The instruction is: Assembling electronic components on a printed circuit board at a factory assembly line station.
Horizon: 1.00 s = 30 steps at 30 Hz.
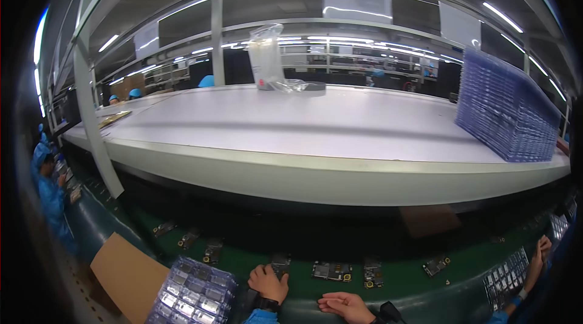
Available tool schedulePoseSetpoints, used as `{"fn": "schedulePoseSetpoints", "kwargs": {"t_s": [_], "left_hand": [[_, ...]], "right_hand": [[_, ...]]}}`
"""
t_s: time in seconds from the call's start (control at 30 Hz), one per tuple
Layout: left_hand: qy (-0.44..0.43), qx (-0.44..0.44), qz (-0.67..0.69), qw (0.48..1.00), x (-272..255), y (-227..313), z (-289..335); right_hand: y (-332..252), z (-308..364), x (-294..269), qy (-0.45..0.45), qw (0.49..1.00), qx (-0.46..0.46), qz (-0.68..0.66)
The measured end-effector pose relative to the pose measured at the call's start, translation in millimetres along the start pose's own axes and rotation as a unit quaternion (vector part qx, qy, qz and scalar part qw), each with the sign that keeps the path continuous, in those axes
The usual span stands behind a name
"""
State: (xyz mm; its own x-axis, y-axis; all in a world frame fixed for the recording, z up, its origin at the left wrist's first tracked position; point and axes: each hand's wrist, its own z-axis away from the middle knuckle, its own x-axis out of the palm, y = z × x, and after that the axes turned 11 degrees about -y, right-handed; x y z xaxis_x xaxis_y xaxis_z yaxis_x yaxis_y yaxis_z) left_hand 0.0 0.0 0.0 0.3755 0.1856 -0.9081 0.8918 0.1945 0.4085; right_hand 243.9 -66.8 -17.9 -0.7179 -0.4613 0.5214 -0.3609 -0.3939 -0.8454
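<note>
My left hand (268, 283) reaches onto the green belt, its fingers bent at the near edge of a small circuit board (281, 261), which they partly cover. To its right, my right hand (347, 307) hovers low over the belt's near edge, fingers stretched out to the left, holding nothing that I can see. Between and beyond the hands lies another circuit board (331, 270), with a further circuit board (373, 273) standing lengthwise beside it. A clear plastic tray (193, 292) with silvery parts in its pockets sits left of my left forearm.
Several more boards line the belt (243, 251). Brown cardboard (130, 275) lies at the left. Above the belt runs a white shelf (273, 120) with a thick front edge, bearing stacked bluish trays (507, 108) and a plastic bag (265, 60). Co-workers' hands (537, 257) and blue sleeves appear at both sides.
</note>
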Motion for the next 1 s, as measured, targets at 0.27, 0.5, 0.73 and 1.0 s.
{"fn": "schedulePoseSetpoints", "kwargs": {"t_s": [0.27, 0.5, 0.73, 1.0], "left_hand": [[0.005, 0.043, 0.051, 0.998, -26, 2, 2], [0.116, 0.084, 0.074, 0.987, -118, -1, 23], [0.222, -0.047, 0.052, 0.972, -142, -100, 15], [0.118, -0.215, -0.048, 0.968, -113, -131, -2]], "right_hand": [[-2, 1, 21, 0.009, 0.990, -0.077, 0.116], [-2, 5, 29, 0.016, 0.977, -0.094, 0.192], [-5, 8, 42, 0.039, 0.957, -0.115, 0.264], [-10, 13, 49, 0.049, 0.938, -0.119, 0.321]]}}
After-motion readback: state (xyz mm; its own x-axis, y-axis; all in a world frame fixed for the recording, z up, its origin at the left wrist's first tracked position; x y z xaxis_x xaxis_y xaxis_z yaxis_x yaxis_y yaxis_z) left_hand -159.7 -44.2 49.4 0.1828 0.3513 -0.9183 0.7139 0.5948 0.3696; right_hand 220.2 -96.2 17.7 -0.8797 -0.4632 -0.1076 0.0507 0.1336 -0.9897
